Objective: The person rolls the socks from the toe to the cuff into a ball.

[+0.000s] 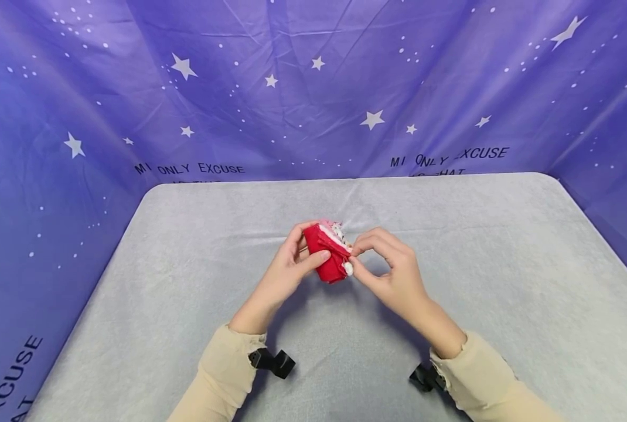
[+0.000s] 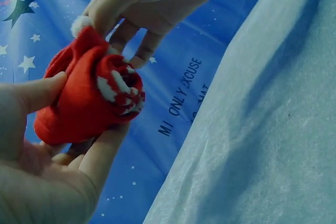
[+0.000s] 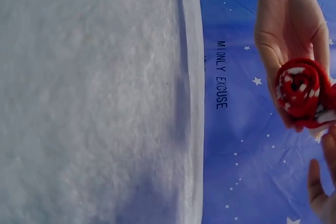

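A small rolled-up bundle of red cloth [image 1: 333, 272] is held up above the table. White trim and a white pom-pom [image 1: 348, 269] show on its right side. My left hand [image 1: 282, 275] grips the roll, thumb on the near face and fingers behind. From the right, my right hand [image 1: 395, 266] pinches the cloth's edge beside the pom-pom between thumb and fingertips. The left wrist view shows the coiled end of the roll [image 2: 79, 100], red with white patches. In the right wrist view the spiral of red and white layers [image 3: 298, 88] faces the camera.
A grey cloth-covered table [image 1: 187, 252] with rounded corners lies under both hands. Purple-blue curtains [image 1: 292, 105] printed with white stars and black lettering hang behind and at both sides. Black devices [image 1: 279, 363] sit at both wrists by the beige sleeves.
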`<act>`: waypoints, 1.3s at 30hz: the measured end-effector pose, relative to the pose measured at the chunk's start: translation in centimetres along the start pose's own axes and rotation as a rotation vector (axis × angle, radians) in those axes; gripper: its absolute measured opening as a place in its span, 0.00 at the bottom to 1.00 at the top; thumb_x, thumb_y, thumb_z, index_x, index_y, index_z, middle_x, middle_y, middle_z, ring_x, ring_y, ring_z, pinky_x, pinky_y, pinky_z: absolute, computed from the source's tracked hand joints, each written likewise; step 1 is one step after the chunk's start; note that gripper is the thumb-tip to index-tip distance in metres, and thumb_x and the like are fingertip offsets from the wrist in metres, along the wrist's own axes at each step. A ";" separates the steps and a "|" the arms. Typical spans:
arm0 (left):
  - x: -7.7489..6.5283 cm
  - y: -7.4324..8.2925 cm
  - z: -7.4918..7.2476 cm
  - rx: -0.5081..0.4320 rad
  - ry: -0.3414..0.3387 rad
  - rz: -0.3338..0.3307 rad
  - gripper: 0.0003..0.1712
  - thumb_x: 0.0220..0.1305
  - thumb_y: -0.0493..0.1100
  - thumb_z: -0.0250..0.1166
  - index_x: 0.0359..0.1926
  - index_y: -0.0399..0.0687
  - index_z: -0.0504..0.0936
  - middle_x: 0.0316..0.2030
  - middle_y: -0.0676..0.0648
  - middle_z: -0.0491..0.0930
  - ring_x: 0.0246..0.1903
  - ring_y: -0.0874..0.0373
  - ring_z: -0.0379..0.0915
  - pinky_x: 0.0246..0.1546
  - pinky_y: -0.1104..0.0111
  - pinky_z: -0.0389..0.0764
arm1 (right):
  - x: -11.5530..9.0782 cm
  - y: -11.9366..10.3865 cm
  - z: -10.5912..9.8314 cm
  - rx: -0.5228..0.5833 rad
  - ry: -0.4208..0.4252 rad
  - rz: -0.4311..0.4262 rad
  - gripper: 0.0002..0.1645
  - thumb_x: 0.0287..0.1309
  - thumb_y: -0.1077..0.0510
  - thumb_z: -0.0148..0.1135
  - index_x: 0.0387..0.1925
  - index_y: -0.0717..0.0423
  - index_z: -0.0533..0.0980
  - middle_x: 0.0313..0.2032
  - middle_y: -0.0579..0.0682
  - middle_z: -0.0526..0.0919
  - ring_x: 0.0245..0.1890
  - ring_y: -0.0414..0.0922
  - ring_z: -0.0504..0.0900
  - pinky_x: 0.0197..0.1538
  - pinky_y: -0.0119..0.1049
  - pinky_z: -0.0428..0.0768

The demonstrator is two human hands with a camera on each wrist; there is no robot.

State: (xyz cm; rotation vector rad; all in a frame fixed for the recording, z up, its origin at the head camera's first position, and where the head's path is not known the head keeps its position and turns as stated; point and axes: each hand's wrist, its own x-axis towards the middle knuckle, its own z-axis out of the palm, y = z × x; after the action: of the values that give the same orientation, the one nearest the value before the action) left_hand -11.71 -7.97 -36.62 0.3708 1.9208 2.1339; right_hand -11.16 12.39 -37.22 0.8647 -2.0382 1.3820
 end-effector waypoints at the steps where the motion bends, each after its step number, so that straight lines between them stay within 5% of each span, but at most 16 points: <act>1: 0.0 0.0 0.0 -0.016 0.012 -0.017 0.29 0.68 0.30 0.58 0.68 0.39 0.61 0.62 0.31 0.72 0.48 0.60 0.80 0.45 0.69 0.85 | 0.0 0.0 0.0 0.027 0.007 -0.001 0.05 0.53 0.68 0.67 0.30 0.56 0.80 0.34 0.49 0.84 0.39 0.41 0.81 0.50 0.26 0.78; 6: 0.3 0.0 0.2 -0.058 0.086 -0.072 0.26 0.66 0.29 0.59 0.64 0.38 0.65 0.58 0.33 0.75 0.42 0.63 0.82 0.38 0.69 0.86 | -0.1 -0.1 0.1 0.108 0.001 -0.002 0.10 0.49 0.72 0.64 0.30 0.56 0.78 0.34 0.51 0.84 0.41 0.41 0.80 0.49 0.28 0.77; 10: 0.4 0.0 0.3 -0.034 0.121 -0.089 0.26 0.65 0.28 0.59 0.63 0.37 0.66 0.56 0.32 0.77 0.40 0.64 0.82 0.36 0.70 0.86 | -0.3 -0.4 0.2 0.066 -0.095 -0.028 0.07 0.52 0.70 0.62 0.31 0.56 0.76 0.33 0.50 0.83 0.40 0.40 0.78 0.46 0.28 0.75; 15: 0.0 0.2 0.3 -0.028 0.051 -0.137 0.28 0.66 0.29 0.56 0.66 0.36 0.63 0.60 0.33 0.73 0.45 0.64 0.79 0.42 0.71 0.84 | -0.4 -0.7 0.2 -0.162 -0.230 -0.058 0.04 0.55 0.64 0.60 0.32 0.53 0.74 0.35 0.45 0.81 0.37 0.38 0.75 0.43 0.27 0.72; 20: -0.2 0.7 0.3 -0.039 -0.016 -0.191 0.30 0.67 0.36 0.52 0.69 0.37 0.60 0.63 0.37 0.69 0.55 0.58 0.74 0.56 0.64 0.81 | -0.5 -0.4 0.1 -0.268 -0.250 -0.124 0.04 0.53 0.64 0.59 0.32 0.54 0.75 0.34 0.45 0.81 0.35 0.39 0.75 0.44 0.29 0.72; 23: -0.1 0.8 0.5 -0.011 -0.003 -0.204 0.27 0.68 0.40 0.55 0.66 0.39 0.63 0.61 0.38 0.72 0.51 0.59 0.75 0.52 0.65 0.82 | -0.6 -0.1 0.1 -0.308 -0.254 -0.171 0.04 0.53 0.63 0.60 0.32 0.54 0.76 0.33 0.44 0.81 0.35 0.40 0.76 0.44 0.32 0.72; 28: 0.4 0.3 0.6 0.026 0.070 -0.171 0.23 0.66 0.36 0.61 0.61 0.38 0.69 0.55 0.38 0.78 0.41 0.64 0.79 0.39 0.73 0.82 | -1.0 0.2 0.1 -0.312 -0.231 -0.202 0.03 0.53 0.62 0.63 0.32 0.55 0.79 0.36 0.46 0.83 0.38 0.43 0.77 0.46 0.34 0.74; 33: 0.6 0.2 0.7 -0.036 0.118 -0.094 0.23 0.64 0.31 0.62 0.60 0.37 0.69 0.56 0.38 0.77 0.44 0.63 0.81 0.40 0.73 0.83 | -1.2 0.3 0.0 -0.302 -0.168 -0.144 0.06 0.52 0.62 0.64 0.34 0.58 0.78 0.41 0.52 0.82 0.41 0.46 0.79 0.48 0.34 0.77; 39: 0.7 0.4 0.9 -0.001 0.180 -0.012 0.24 0.61 0.30 0.66 0.58 0.37 0.71 0.58 0.38 0.75 0.46 0.60 0.82 0.43 0.73 0.81 | -1.0 0.3 0.2 -0.369 -0.100 -0.113 0.08 0.53 0.61 0.66 0.37 0.58 0.78 0.39 0.51 0.84 0.42 0.48 0.83 0.47 0.41 0.81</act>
State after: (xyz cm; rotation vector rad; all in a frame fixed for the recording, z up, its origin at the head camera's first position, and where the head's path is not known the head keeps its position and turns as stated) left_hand -12.07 -6.92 -36.07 0.1722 2.0105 2.2282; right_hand -10.74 12.54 -38.21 0.8803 -2.1882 0.8777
